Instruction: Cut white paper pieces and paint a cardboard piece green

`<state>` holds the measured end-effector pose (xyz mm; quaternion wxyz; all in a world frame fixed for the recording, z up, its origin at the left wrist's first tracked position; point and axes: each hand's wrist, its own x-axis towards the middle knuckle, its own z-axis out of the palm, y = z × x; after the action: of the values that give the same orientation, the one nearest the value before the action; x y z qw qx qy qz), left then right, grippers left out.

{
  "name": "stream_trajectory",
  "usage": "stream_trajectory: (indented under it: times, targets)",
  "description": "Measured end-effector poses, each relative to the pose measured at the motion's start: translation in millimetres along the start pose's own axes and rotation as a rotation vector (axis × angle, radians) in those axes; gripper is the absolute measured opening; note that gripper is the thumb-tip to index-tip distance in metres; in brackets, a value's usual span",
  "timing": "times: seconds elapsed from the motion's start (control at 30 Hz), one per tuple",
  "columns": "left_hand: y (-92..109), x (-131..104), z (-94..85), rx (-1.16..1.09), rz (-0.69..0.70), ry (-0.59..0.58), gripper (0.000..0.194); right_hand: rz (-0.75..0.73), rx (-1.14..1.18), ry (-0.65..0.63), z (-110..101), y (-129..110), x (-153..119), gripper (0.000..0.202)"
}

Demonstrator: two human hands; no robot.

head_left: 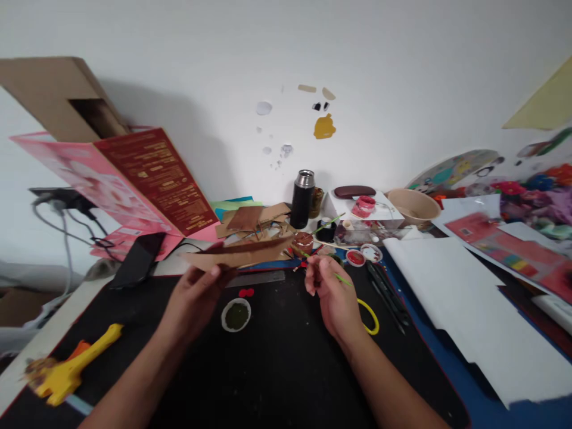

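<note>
My left hand [195, 293] pinches a strip of brown cardboard [241, 255] between thumb and fingers, holding it above the black mat. In my right hand [333, 292] is a thin green-handled paintbrush [342, 279]; its tip, small and blurred, points left toward the strip and looks apart from it. Between the hands a small white dish of dark green paint [236, 314] rests on the mat, with red round pieces [246, 292] just behind it. A clear ruler-like strip [257, 278] lies beneath the cardboard. The yellow ring [369, 317] is beside my right wrist.
Cardboard scraps [245, 218], a black flask [302, 199] and paint pots [356, 257] stand along the back. Dark pens [386, 292] and white sheets [465, 310] lie right. At left are a yellow glue gun [80, 366], a phone [137, 260] and a pink box [111, 185].
</note>
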<state>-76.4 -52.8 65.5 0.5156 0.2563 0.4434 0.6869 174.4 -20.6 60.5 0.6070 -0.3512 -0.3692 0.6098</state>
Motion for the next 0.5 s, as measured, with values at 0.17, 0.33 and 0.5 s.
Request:
stream_trajectory:
  times: [0.17, 0.33, 0.5]
  targets:
    - [-4.6, 13.3, -1.7, 0.048, 0.063, 0.020, 0.040, -0.102, -0.103, 0.042, -16.1, -32.2, 3.4, 0.045]
    - [-23.4, 7.0, 1.4, 0.133, -0.021, 0.001, 0.059, -0.169, -0.299, 0.135, -48.0, -74.3, 9.2, 0.050]
    - [-29.4, 8.7, -5.7, 0.215, -0.042, 0.040, 0.062, -0.174, -0.507, 0.146, -70.2, -108.4, 11.6, 0.052]
